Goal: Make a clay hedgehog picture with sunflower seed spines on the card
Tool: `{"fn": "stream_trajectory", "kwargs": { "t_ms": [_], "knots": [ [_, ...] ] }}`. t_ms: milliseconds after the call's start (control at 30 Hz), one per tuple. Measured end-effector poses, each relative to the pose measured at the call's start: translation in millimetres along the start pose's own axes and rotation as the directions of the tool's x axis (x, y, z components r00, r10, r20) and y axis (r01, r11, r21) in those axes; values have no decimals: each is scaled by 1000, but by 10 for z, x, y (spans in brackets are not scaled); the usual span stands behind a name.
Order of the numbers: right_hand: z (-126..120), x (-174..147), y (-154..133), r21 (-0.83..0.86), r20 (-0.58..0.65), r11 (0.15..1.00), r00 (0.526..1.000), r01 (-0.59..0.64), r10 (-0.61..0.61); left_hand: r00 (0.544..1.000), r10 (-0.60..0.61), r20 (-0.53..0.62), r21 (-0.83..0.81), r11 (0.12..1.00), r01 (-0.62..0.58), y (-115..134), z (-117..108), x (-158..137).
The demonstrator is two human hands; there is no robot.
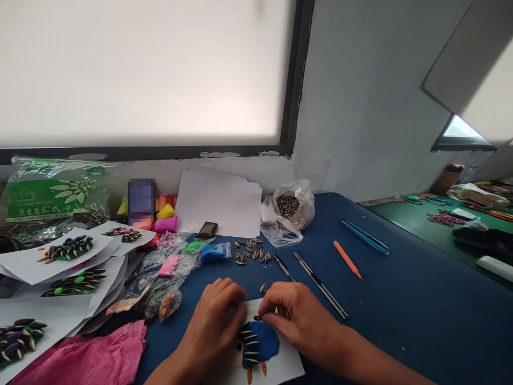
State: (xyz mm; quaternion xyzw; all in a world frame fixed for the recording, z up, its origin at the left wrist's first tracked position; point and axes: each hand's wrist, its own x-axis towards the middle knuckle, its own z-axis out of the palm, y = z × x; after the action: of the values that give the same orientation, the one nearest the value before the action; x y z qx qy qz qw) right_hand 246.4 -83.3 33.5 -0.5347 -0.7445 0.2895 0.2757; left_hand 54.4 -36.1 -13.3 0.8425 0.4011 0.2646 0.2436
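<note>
A white paper sheet (290, 369) lies in front of me, bearing a flattened blue clay shape (266, 342) with a row of striped sunflower seeds (250, 345) pressed into its left part. Two orange-brown pieces (256, 370) stick out below the clay. My right hand (294, 315) pinches a sunflower seed (257, 317) between thumb and forefinger at the clay's upper edge. My left hand (216, 315) rests over the sheet's left side, fingers bent and thumb apart from them. It covers part of the design. One loose seed (263, 289) lies just beyond the sheet.
Loose seeds (252, 251) and a seed bag (292, 208) lie ahead. Clay packets (176, 262), finished seed pictures (68, 254) and a pink cloth (108, 353) are on the left. A craft knife (320, 286), orange marker (348, 260) and blue tweezers (364, 237) lie right.
</note>
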Motion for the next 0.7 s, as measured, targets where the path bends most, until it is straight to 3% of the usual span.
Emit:
{"fn": "stream_trajectory", "kwargs": {
  "t_ms": [233, 700],
  "knots": [
    [70, -12, -4, -50, -13, 999, 1000, -7, 7, 996, 91, -16, 63, 994, -90, -11, 30, -20],
    [29, 57, 104, -173, 47, 985, 999, -12, 21, 999, 42, -28, 17, 999, -42, -20, 16, -1]
  ]
}}
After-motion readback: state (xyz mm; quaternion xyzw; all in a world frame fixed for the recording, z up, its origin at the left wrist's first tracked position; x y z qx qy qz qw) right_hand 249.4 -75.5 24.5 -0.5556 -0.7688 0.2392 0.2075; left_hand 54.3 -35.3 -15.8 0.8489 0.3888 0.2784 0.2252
